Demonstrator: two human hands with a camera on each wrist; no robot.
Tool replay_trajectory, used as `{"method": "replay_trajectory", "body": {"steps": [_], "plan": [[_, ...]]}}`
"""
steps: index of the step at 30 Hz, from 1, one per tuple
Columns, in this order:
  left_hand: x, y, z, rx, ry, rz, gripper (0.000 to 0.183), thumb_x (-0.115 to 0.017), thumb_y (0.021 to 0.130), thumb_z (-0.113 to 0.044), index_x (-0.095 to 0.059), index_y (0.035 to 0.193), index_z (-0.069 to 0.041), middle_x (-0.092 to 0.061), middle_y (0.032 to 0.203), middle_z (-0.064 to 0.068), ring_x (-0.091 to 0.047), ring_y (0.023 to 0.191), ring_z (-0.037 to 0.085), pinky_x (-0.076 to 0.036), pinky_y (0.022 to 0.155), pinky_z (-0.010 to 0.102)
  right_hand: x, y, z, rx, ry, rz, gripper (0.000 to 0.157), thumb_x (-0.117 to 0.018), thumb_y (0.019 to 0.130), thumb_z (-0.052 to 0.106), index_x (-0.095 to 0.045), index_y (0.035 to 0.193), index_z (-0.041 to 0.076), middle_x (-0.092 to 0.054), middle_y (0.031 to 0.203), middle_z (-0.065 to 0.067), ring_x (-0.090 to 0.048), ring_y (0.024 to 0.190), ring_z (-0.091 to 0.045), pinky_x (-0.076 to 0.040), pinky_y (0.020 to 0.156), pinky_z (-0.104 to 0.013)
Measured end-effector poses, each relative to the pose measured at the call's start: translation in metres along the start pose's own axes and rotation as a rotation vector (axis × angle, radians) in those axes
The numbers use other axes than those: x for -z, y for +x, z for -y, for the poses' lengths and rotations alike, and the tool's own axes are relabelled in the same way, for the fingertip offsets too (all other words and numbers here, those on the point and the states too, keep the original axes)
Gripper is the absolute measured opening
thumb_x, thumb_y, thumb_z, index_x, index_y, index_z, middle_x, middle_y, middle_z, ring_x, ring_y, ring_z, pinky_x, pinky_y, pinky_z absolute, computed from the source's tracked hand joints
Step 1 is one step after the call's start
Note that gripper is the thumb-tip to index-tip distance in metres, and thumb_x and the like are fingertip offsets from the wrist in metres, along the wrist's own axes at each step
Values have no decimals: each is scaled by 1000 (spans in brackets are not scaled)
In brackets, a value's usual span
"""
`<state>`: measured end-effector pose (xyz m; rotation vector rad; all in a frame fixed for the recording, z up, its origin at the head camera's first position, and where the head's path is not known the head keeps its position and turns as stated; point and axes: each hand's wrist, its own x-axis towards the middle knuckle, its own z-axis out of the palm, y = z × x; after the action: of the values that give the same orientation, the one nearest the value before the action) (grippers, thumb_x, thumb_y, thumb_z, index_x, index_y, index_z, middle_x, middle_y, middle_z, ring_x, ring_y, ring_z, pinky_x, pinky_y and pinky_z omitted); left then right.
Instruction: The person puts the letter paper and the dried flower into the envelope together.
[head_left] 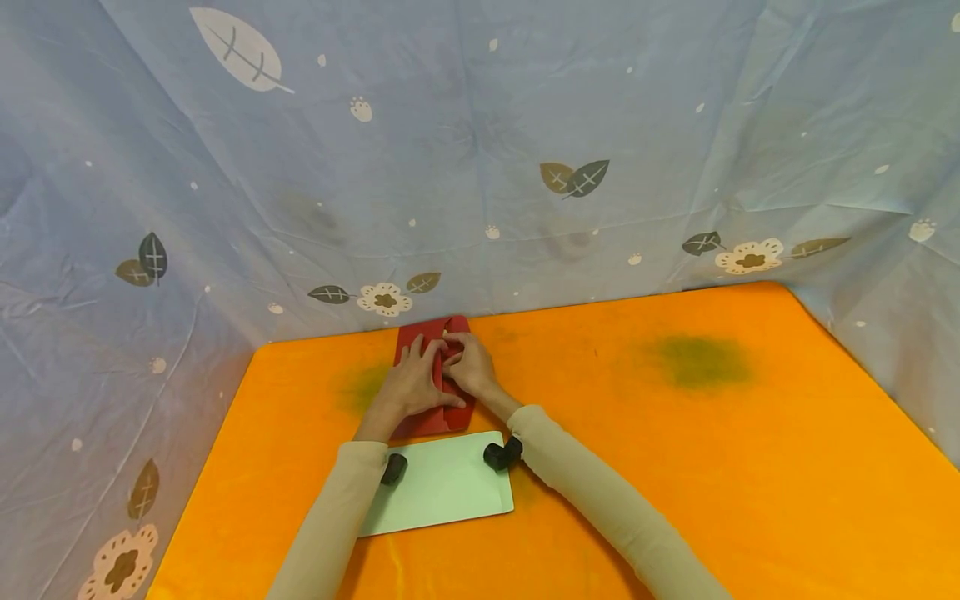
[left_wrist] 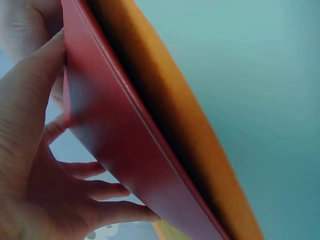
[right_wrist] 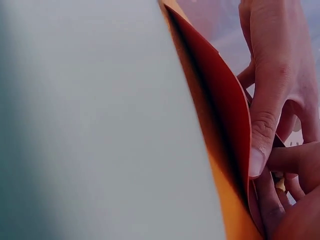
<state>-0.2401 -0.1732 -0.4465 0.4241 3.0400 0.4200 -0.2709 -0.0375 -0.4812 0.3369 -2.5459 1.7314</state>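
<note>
A red envelope lies near the far edge of the table, its flap side towards the right. My left hand rests across it with fingers spread, the thumb pressing near the flap's fold. In the left wrist view the left fingers stretch along the red edge. My right hand is at the envelope's opening, thumb and index finger curled at the flap. In the right wrist view a small yellowish bit shows between the right fingers; what it is, I cannot tell. Part of the flap is hidden by both hands.
A pale green envelope lies nearer to me, below both wrists. Black wrist cameras hang just over it. The orange tablecloth stretches out to the right. Grey-blue patterned cloth stands behind and at the sides.
</note>
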Motion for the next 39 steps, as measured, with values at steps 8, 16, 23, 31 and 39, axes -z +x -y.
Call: {"method": "replay_trajectory", "body": {"steps": [8, 16, 23, 31, 39], "plan": [[1, -1, -1, 5, 6, 5, 98, -83, 62, -65, -39, 135, -16, -27, 152, 27, -36, 131, 55, -45, 95, 62, -1, 0, -2, 3, 144, 6, 78, -72, 74, -15, -38, 142, -1, -61, 128, -17, -67, 73, -28, -58, 70, -30], [1, -1, -3, 25, 24, 25, 103, -81, 62, -67, -37, 139, -15, -24, 153, 27, -33, 134, 55, -42, 97, 63, 1, 3, -3, 17, 80, 82, 72, -65, 76, -16, -42, 143, -1, -59, 133, -19, -56, 58, -13, -49, 60, -18], [2, -1, -3, 29, 42, 39, 101, -80, 63, -68, -38, 139, -16, -24, 154, 27, -32, 134, 56, -43, 95, 64, 6, 6, -9, 65, 115, 171, 72, -66, 75, -12, -42, 143, -2, -57, 136, -20, -60, 62, -15, -54, 68, -23], [1, 0, -8, 65, 83, 119, 100, -75, 69, -69, -35, 148, -22, -18, 157, 26, -25, 138, 56, -38, 99, 67, 8, 8, -9, 16, 110, 234, 75, -65, 78, -16, -36, 146, -7, -48, 142, -26, -65, 79, -26, -56, 76, -28], [1, -2, -7, 89, 110, 159, 100, -68, 75, -70, -29, 155, -25, -14, 160, 23, -20, 140, 54, -34, 102, 67, 17, 7, -12, -100, 454, 220, 56, -51, 88, -17, -42, 143, -8, -49, 141, -25, -67, 83, -23, -58, 78, -35]]}}
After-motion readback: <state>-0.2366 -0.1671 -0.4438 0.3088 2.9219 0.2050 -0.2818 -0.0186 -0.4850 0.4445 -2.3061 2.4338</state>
